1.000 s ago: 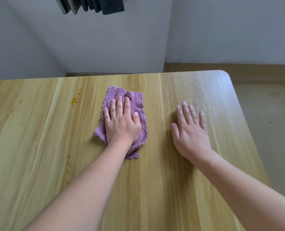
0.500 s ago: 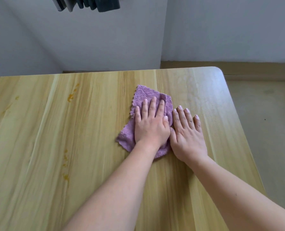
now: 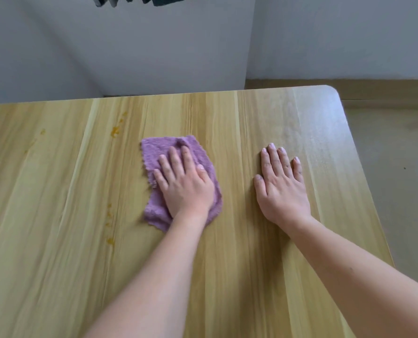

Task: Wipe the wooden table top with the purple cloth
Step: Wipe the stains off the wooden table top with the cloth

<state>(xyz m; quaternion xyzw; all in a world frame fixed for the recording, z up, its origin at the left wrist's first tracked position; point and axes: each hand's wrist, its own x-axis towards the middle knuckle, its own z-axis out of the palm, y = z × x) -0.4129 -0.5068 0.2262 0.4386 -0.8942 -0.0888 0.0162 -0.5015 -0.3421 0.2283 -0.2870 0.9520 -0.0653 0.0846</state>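
Note:
The purple cloth (image 3: 160, 152) lies crumpled near the middle of the wooden table top (image 3: 56, 252). My left hand (image 3: 186, 186) presses flat on the cloth, palm down with fingers spread, covering its middle and right part. My right hand (image 3: 281, 189) rests flat and open on the bare wood to the right, about a hand's width from the cloth and holding nothing.
Orange stains mark the wood left of the cloth, one patch far (image 3: 115, 131) and a trail nearer (image 3: 109, 215). The table's right edge and rounded far corner (image 3: 332, 90) border the floor (image 3: 398, 167). A grey wall (image 3: 129, 57) stands behind the table.
My left hand slid the cloth right until it touched my right hand, then back left to the middle. My right hand stayed flat in place.

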